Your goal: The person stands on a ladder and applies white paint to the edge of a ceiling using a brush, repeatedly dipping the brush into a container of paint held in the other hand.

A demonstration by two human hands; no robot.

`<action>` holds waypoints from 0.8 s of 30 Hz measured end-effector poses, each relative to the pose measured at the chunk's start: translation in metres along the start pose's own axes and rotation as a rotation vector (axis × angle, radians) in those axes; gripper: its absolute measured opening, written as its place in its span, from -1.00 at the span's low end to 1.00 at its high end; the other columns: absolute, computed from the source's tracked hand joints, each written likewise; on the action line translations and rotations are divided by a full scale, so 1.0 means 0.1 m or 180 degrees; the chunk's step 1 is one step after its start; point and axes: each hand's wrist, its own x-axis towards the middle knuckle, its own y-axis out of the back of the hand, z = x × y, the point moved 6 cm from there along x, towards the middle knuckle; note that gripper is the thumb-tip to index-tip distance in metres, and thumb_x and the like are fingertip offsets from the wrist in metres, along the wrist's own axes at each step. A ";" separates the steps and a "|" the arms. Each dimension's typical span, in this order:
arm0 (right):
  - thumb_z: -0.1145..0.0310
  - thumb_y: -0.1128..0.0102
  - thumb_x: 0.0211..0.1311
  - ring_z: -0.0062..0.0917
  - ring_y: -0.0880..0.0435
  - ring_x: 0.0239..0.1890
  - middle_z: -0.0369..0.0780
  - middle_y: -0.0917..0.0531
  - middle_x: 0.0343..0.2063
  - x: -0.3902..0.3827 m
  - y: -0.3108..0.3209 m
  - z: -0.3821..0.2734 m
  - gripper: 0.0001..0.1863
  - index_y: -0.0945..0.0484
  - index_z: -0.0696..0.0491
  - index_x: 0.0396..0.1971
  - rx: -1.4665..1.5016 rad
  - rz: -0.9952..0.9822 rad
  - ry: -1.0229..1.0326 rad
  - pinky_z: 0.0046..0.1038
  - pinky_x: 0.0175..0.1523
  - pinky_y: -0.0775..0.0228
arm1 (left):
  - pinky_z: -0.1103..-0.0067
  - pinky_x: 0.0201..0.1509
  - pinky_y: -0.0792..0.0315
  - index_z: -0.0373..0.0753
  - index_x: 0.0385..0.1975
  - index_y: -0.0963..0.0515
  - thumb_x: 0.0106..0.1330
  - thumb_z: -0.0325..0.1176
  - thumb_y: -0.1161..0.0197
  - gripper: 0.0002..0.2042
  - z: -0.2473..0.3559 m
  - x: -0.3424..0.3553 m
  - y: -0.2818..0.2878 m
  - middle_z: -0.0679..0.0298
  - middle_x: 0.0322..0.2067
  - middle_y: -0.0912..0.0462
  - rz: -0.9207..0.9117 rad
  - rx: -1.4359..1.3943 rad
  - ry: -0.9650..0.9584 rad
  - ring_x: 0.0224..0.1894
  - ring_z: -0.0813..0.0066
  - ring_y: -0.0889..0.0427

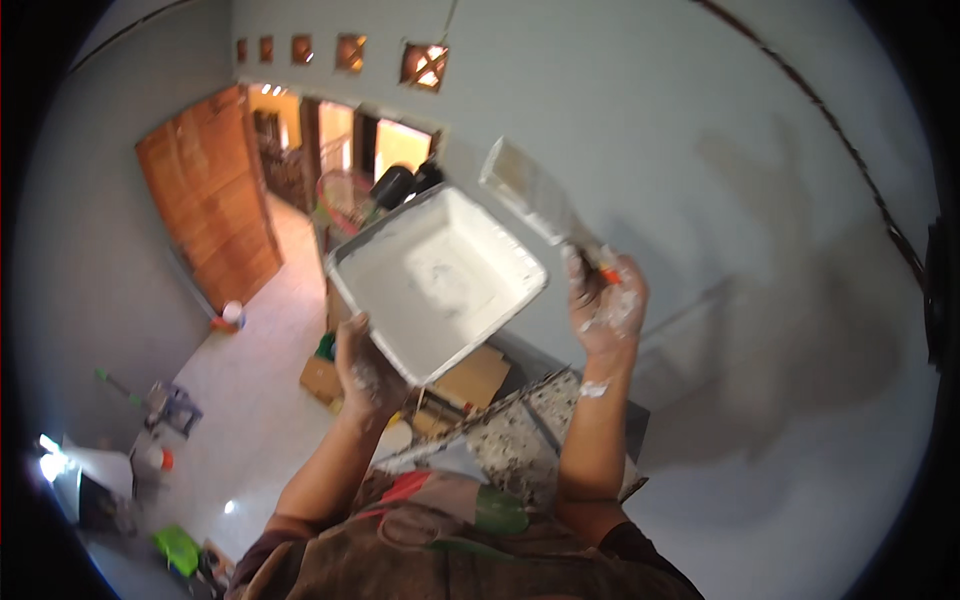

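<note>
My left hand (365, 375) grips the near left edge of a square white paint tray (385, 320), tilted up in front of me. Its inside is coated with white paint, with greyish smears near the middle. To the right of the tray, my right hand (610, 305) is closed round the handle of a wide flat paintbrush (530, 190). An orange bit of the handle shows between the fingers. The brush head points up and left, close to the pale wall, apart from the tray. White smears cover both hands and my right wrist.
The pale grey-blue wall (640, 110) rises ahead and to the right. Below me is a paint-spattered board (510, 440), with cardboard boxes (470, 380) beside it. A wooden door (210, 190) stands ajar at far left. A green object (178, 548) lies on the floor lower left.
</note>
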 end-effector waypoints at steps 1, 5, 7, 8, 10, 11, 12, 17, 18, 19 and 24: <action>0.43 -0.07 0.46 -0.19 -0.78 -0.07 0.10 -0.72 -0.10 -0.04 0.04 -0.02 -0.67 -0.52 0.41 0.03 0.0045 0.0132 0.0039 -0.34 0.07 -0.75 | 0.36 0.28 -0.43 -0.29 0.14 -0.52 0.38 0.05 -0.07 -0.45 -0.02 0.04 0.02 0.16 0.05 -0.65 0.0007 -0.0146 0.0000 0.13 0.24 -0.60; 0.44 -0.14 0.47 -0.21 -0.74 0.05 0.08 -0.67 0.02 -0.15 -0.44 -0.11 -0.59 -0.44 0.38 0.18 -0.0207 -0.0051 0.0470 -0.39 0.15 -0.71 | 0.30 0.32 -0.42 -0.24 0.28 -0.44 0.41 0.06 0.00 -0.41 0.18 0.10 0.01 0.19 0.17 -0.57 -0.0333 -0.0096 -0.0341 0.22 0.21 -0.55; 0.42 -0.15 0.47 -0.23 -0.64 0.19 0.06 -0.60 0.14 -0.18 -0.67 -0.16 -0.57 -0.43 0.35 0.22 -0.0252 -0.0213 0.0805 -0.40 0.30 -0.59 | 0.28 0.31 -0.43 -0.26 0.32 -0.37 0.44 0.08 0.05 -0.38 0.26 0.11 0.08 0.14 0.20 -0.53 -0.0551 0.0007 -0.0554 0.23 0.17 -0.53; 0.42 -0.15 0.47 -0.23 -0.64 0.19 0.06 -0.60 0.14 -0.16 -0.75 -0.24 -0.57 -0.43 0.35 0.22 -0.0257 -0.0259 0.0899 -0.40 0.30 -0.59 | 0.27 0.31 -0.42 -0.29 0.33 -0.36 0.44 0.10 0.08 -0.36 0.26 0.08 -0.01 0.11 0.20 -0.52 -0.0510 0.0019 -0.0521 0.24 0.17 -0.53; 0.40 -0.15 0.49 -0.26 -0.59 0.26 0.02 -0.58 0.18 -0.22 -0.94 -0.59 -0.56 -0.42 0.33 0.24 -0.0452 -0.0424 0.1892 -0.40 0.38 -0.49 | 0.30 0.24 -0.47 -0.30 0.23 -0.41 0.48 0.03 0.07 -0.45 0.22 0.01 -0.32 0.14 0.10 -0.57 -0.0564 -0.0055 -0.0328 0.14 0.23 -0.58; 0.35 -0.13 0.51 -0.32 -0.50 0.33 -0.05 -0.56 0.22 -0.22 -1.07 -0.71 -0.52 -0.39 0.29 0.29 -0.0646 -0.0408 0.2139 -0.40 0.45 -0.36 | 0.30 0.24 -0.47 -0.30 0.23 -0.41 0.48 0.03 0.07 -0.45 0.22 0.04 -0.27 0.14 0.10 -0.57 -0.0613 -0.0034 -0.0360 0.14 0.23 -0.58; 0.35 -0.13 0.51 -0.32 -0.50 0.33 -0.05 -0.56 0.22 -0.21 -1.22 -0.81 -0.52 -0.39 0.29 0.29 -0.0632 -0.0424 0.2196 -0.40 0.45 -0.36 | 0.33 0.19 -0.49 -0.30 0.15 -0.44 0.50 -0.03 0.07 -0.53 0.21 0.05 -0.18 0.18 0.04 -0.59 -0.0714 0.0182 -0.0635 0.08 0.28 -0.60; 0.29 -0.08 0.53 -0.42 -0.43 0.39 -0.13 -0.51 0.28 -0.22 -1.95 -1.32 -0.47 -0.32 0.20 0.38 -0.0606 -0.0831 0.3703 -0.40 0.49 -0.23 | 0.40 0.10 -0.51 -0.26 -0.02 -0.50 0.52 -0.10 0.07 -0.64 0.18 -0.03 -0.03 0.26 -0.09 -0.62 -0.0706 0.0120 -0.0708 -0.03 0.38 -0.62; 0.29 -0.08 0.53 -0.42 -0.43 0.39 -0.13 -0.51 0.28 -0.16 -2.03 -1.42 -0.47 -0.32 0.20 0.38 -0.0595 -0.0826 0.3750 -0.40 0.49 -0.23 | 0.40 0.10 -0.51 -0.25 -0.03 -0.51 0.52 -0.09 0.07 -0.64 0.14 -0.04 -0.02 0.26 -0.09 -0.62 -0.0687 0.0065 -0.0642 -0.03 0.39 -0.62; 0.28 -0.08 0.53 -0.44 -0.45 0.36 -0.14 -0.52 0.26 -0.10 -2.14 -1.51 -0.47 -0.33 0.20 0.37 -0.0494 -0.1034 0.3760 -0.41 0.46 -0.25 | 0.39 0.12 -0.50 -0.25 0.00 -0.51 0.51 -0.06 0.08 -0.61 0.09 -0.06 -0.02 0.25 -0.08 -0.63 -0.0505 -0.0016 -0.0524 0.00 0.37 -0.61; 0.26 -0.11 0.51 -0.49 -0.54 0.26 -0.14 -0.59 0.17 0.22 -2.55 -1.64 -0.48 -0.36 0.21 0.33 0.0007 -0.1265 0.3894 -0.46 0.36 -0.35 | 0.27 0.21 -0.44 -0.21 0.15 -0.50 0.42 0.09 0.07 -0.46 0.04 -0.19 0.19 0.20 0.03 -0.60 -0.0131 0.0144 -0.0183 0.12 0.23 -0.58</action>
